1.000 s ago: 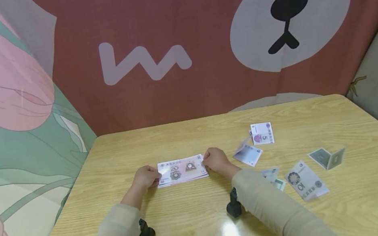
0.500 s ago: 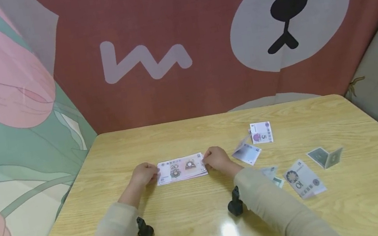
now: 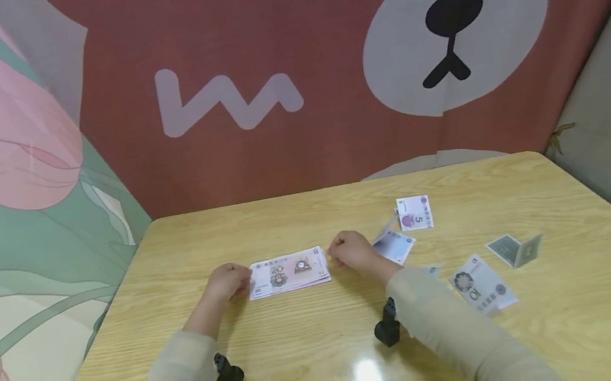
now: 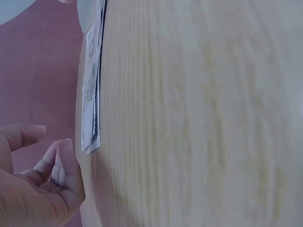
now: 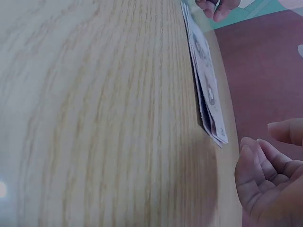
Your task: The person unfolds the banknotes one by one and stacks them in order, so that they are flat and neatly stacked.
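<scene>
A stack of banknotes (image 3: 288, 273), a pinkish 20 on top, lies flat on the wooden table with its edges slightly fanned. Just off the stack's left end is my left hand (image 3: 227, 282). In the left wrist view its thumb (image 4: 26, 135) stands apart from the loosely curled fingers, and nothing is between them. At the other end my right hand (image 3: 352, 251) hovers beside the stack. The right wrist view shows a gap between that hand's thumb (image 5: 288, 131) and its bent fingers, which hold nothing. Both wrist views show the stack lying apart from the near hand.
Right of the stack lie a 5 note (image 3: 415, 213), a creased bluish note (image 3: 394, 246), a 10 note (image 3: 482, 283) and a folded greenish note (image 3: 515, 250). My right forearm partly covers another note (image 3: 433, 270). Behind the table (image 3: 301, 362) hangs a printed cloth (image 3: 254, 165).
Both hands have let go of the ends of the banknote stack and drawn slightly outward. The stack now rests flat on the table. The head view has shifted a little.
</scene>
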A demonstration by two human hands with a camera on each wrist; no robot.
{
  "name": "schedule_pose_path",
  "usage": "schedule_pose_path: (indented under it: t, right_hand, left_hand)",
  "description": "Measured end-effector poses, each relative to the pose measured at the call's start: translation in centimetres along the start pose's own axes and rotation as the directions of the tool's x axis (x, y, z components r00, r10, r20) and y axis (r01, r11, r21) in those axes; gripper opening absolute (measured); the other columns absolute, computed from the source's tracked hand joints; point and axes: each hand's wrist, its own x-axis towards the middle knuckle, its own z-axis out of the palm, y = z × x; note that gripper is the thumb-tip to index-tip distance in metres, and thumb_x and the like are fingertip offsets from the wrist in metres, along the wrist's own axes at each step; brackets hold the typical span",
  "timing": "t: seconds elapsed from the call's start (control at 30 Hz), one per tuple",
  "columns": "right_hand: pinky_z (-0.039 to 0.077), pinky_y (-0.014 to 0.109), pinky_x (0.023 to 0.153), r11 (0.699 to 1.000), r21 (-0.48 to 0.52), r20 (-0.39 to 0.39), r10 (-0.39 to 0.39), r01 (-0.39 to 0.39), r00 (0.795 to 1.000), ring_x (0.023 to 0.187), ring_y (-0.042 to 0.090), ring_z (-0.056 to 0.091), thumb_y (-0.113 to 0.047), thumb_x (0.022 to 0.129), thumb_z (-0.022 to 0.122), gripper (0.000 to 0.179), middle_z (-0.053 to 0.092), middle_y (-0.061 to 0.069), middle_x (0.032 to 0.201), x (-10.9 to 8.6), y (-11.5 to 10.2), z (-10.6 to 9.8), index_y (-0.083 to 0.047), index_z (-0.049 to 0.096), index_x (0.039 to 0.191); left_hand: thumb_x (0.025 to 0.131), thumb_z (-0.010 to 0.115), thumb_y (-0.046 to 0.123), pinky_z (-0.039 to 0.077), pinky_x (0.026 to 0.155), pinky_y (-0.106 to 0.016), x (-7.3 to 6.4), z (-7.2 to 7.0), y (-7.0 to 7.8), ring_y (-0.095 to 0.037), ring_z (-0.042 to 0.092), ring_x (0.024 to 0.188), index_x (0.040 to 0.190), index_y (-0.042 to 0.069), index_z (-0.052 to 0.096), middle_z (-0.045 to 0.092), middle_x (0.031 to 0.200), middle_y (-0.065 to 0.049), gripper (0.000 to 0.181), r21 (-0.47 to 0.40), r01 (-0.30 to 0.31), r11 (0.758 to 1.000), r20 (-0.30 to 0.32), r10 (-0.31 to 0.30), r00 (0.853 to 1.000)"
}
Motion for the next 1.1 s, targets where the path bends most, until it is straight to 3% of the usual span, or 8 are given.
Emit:
schedule_pose_path:
  t: [0.37,0.57,0.83,1.1]
  right_hand:
    - [0.049,0.036,0.063,0.999,0.033,0.014,-0.018,0.017,1.000,0.073,0.029,0.056,-0.008,0.085,0.049,0.012,0.055,0.015,0.080,-1.4,-0.8,-1.3,0.002,0.054,0.086]
    - [0.049,0.034,0.064,0.999,0.030,0.011,-0.034,0.034,0.999,0.068,0.022,0.055,-0.010,0.084,0.050,0.013,0.054,0.011,0.078,-2.3,-1.0,-2.6,0.002,0.054,0.088]
    - [0.048,0.036,0.067,0.999,0.013,0.007,-0.046,0.045,0.999,0.072,0.024,0.055,-0.012,0.086,0.048,0.017,0.055,0.018,0.087,-3.6,-0.7,-4.7,0.003,0.053,0.091]
    - [0.048,0.037,0.067,0.999,0.007,-0.024,-0.037,0.037,0.999,0.071,0.023,0.055,-0.011,0.086,0.046,0.021,0.055,0.019,0.086,-3.9,-0.1,-6.4,0.007,0.051,0.096]
  left_hand:
    - [0.083,0.051,0.009,0.046,0.069,-0.027,-0.6,0.9,0.8,-0.016,0.051,0.074,0.097,-0.007,0.050,0.053,0.090,-0.012,0.021,-0.003,-0.041,0.999,0.064,0.041,0.997]
    - [0.082,0.051,0.006,0.046,0.070,-0.028,-1.0,1.7,1.3,-0.017,0.051,0.075,0.099,-0.008,0.050,0.051,0.096,-0.014,0.022,-0.079,-0.046,0.996,0.112,0.054,0.992]
    - [0.082,0.051,0.008,0.046,0.070,-0.028,-1.6,3.0,2.0,-0.024,0.053,0.081,0.099,-0.008,0.051,0.053,0.092,-0.013,0.024,-0.094,-0.078,0.993,0.158,0.092,0.983]
    - [0.082,0.050,0.007,0.047,0.069,-0.028,-1.7,4.4,2.5,-0.017,0.054,0.071,0.098,-0.009,0.052,0.056,0.087,-0.012,0.022,-0.123,-0.097,0.988,0.187,0.119,0.975]
